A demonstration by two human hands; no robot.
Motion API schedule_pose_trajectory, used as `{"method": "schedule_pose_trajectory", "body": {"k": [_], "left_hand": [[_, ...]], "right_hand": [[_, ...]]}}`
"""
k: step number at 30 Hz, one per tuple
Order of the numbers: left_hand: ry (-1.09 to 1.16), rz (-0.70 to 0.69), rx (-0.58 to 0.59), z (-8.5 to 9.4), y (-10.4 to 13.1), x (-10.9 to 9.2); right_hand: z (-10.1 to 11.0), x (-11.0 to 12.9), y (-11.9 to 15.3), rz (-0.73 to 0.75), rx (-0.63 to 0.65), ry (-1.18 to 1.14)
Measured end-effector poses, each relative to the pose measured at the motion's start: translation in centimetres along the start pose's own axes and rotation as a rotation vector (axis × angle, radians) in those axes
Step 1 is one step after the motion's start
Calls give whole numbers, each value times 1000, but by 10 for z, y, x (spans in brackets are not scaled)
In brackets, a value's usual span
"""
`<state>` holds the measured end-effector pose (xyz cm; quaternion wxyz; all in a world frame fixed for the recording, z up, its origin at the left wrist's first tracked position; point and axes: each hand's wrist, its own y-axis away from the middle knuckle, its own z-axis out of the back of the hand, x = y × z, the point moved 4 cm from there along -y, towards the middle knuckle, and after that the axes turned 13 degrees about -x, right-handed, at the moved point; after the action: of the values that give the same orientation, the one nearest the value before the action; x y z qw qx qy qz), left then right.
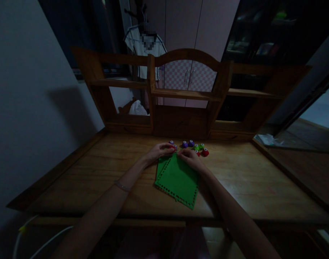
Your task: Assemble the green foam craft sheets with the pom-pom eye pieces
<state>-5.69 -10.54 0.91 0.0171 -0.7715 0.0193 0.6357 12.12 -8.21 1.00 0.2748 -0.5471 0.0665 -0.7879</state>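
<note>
**Left hand (162, 151) and right hand (190, 158) close together at far edge of green sheet (179, 180)**

Clock directions taken from middle of green sheet, which lies near edge of wooden table (99, 172), holes punched along its visible borders. Left to right:

Thin band (123, 186) on left wrist, 9 o'clock.

Left hand, 11 o'clock: fingers curled, narrow gap, red piece (172, 146) showing at fingertips. Gripped or only touched, can't tell. Second green layer (161, 164) sticks out under sheet, 10 o'clock, just below this hand.

Two purple pieces (171, 142) between 11 and 12, just past left fingertips, partly covered.

Right hand, 1 o'clock: fingers bunched, bent inward at sheet's far edge, near left fingertips. Pinching or just resting, can't tell; contact point too dark and small.

Two more purple pieces (191, 143) about 12 to 1, beyond right hand. Two light-green pieces (196, 147) at 1, side by side. Partly hidden red one (197, 153) just beside right hand; another red one (205, 152) toward 2.
</note>
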Motion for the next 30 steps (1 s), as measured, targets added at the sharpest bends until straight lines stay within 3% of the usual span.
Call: {"method": "schedule_pose_trajectory", "body": {"k": [7, 30], "left_hand": [[-23, -18, 0, 0, 0, 1], [-91, 24, -18, -4, 3, -1]], "right_hand": [[-1, 0, 1, -66, 10, -21], [-1, -5, 0, 8, -128, 48]]}}
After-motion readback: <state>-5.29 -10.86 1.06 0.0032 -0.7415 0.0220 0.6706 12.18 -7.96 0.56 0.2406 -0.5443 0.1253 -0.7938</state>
